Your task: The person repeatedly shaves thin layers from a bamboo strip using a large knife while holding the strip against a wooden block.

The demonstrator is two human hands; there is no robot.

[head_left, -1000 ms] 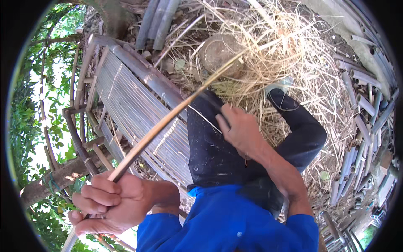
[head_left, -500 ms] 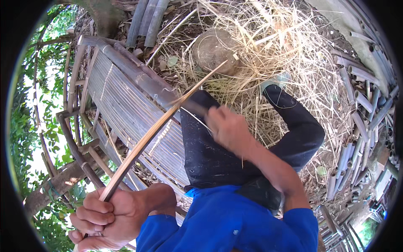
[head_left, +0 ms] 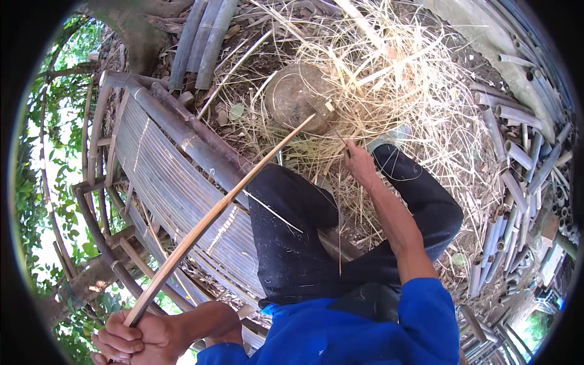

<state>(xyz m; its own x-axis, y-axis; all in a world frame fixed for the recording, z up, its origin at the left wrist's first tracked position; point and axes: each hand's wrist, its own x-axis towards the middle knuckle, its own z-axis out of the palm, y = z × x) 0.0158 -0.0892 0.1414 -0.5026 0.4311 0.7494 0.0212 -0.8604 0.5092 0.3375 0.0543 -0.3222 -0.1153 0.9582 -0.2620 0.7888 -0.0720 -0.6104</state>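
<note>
My left hand [head_left: 137, 337], low at the left, is wrapped round the thick end of a long split bamboo strip [head_left: 213, 213]. The strip slants up and away to a narrow tip near a round stone-like block [head_left: 298, 97]. Its upper face is pale and freshly cut, its underside dark. Beyond my knees, my right hand [head_left: 360, 164] is closed on a knife [head_left: 341, 139]; only a thin, dark part of the blade shows, pointing away from me. The knife is apart from the strip. The handle is hidden in my fist.
Pale shavings [head_left: 401, 79] cover the ground ahead and around my foot. At my left stands a slatted bamboo bench [head_left: 176, 158]. Several bamboo poles [head_left: 204, 42] lie at the far left. Cut bamboo pieces [head_left: 517, 115] are stacked along the right. My bent legs [head_left: 292, 231] are below the strip.
My right hand has swung away from the strip, forward and to the right, with the knife. The strip's tip has dipped slightly lower in view; my left hand keeps its grip.
</note>
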